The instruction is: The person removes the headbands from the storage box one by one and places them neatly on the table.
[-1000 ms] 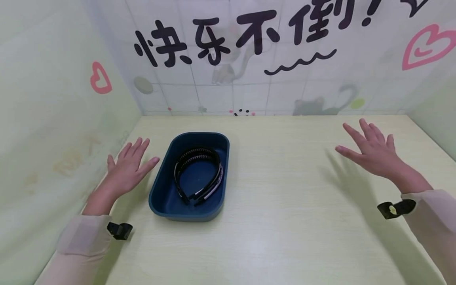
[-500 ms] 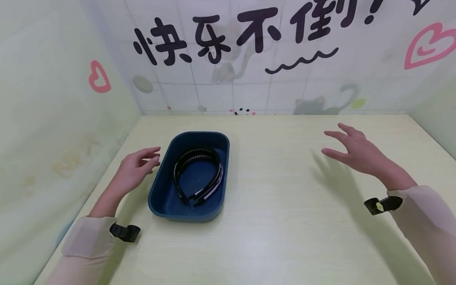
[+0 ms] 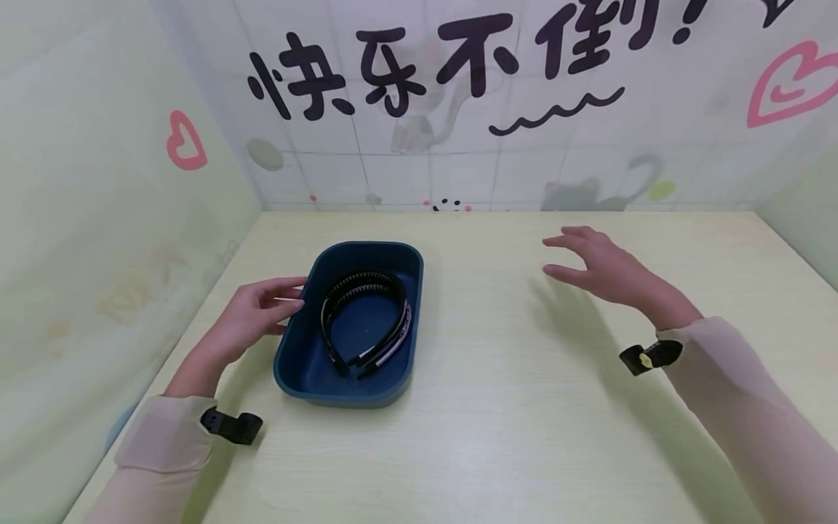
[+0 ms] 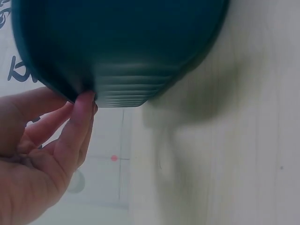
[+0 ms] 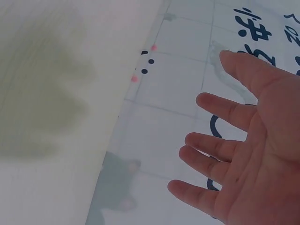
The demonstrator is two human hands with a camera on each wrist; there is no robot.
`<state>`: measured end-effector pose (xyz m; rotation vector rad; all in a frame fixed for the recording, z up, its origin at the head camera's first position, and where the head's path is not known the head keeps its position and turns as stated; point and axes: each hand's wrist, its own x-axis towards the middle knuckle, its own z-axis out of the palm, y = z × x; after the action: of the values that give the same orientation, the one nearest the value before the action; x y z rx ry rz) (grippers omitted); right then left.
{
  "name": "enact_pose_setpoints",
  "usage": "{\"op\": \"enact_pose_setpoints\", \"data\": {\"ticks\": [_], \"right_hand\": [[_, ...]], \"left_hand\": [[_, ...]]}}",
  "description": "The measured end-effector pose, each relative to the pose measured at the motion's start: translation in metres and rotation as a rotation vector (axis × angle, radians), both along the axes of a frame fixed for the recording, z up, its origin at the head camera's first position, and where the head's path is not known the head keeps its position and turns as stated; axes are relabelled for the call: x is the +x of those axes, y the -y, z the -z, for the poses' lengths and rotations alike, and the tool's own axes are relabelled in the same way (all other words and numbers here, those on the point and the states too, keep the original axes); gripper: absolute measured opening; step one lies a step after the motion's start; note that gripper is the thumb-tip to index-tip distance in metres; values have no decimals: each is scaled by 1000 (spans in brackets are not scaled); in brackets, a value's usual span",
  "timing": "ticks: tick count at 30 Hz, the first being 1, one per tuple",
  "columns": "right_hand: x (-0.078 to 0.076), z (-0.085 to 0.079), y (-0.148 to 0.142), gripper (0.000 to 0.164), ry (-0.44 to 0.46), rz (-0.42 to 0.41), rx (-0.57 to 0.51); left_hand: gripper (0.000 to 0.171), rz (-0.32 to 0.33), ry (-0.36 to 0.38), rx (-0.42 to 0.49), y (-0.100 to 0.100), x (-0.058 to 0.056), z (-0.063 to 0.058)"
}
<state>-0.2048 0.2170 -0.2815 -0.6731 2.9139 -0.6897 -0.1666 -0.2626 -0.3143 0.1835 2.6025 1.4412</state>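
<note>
A dark blue plastic bin (image 3: 366, 399) with rounded corners rests on the table, left of the middle. Inside it lie nested headbands (image 3: 364, 276), black with toothed inner edges, one showing a pale lilac patterned side. At the bin's left rim, my left hand (image 3: 257, 314) has thumb and fingers bent together. The left wrist view shows that hand (image 4: 56, 136) pinching the wall (image 4: 126, 89) of the bin at a corner. My right hand (image 3: 605, 268) hovers over the right half of the table, holding nothing; its fingers (image 5: 225, 112) are spread in the right wrist view.
The pale wooden table (image 3: 497, 407) ends at a white back wall (image 3: 458, 160) printed with large black characters. A pale green side panel (image 3: 118, 218) closes off the left, close to my left arm. Black straps (image 3: 232, 426) sit on both wrists.
My left hand has gone from spread fingers beside the bin to its left rim, the fingers bending together. My right hand has moved left across the table. The bin and headbands have stayed put.
</note>
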Motion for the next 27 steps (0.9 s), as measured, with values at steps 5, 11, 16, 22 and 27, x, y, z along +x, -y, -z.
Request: {"op": "enact_pose_setpoints", "data": {"ticks": [5, 11, 16, 22, 27], "right_hand": [[-9, -1, 17, 53, 3, -42, -9], [-17, -2, 37, 54, 21, -98, -34], [-22, -2, 54, 57, 38, -151, -50], [-26, -3, 75, 55, 78, -186, -46], [-30, -3, 89, 56, 107, -227, -57]], "left_hand": [[52, -2, 2, 16, 1, 0, 2], [51, -7, 11, 29, 1, -2, 4], [52, -8, 23, 29, 2, -3, 5], [52, -11, 26, 25, 3, -3, 6], [51, -12, 26, 30, 5, -4, 7]]}}
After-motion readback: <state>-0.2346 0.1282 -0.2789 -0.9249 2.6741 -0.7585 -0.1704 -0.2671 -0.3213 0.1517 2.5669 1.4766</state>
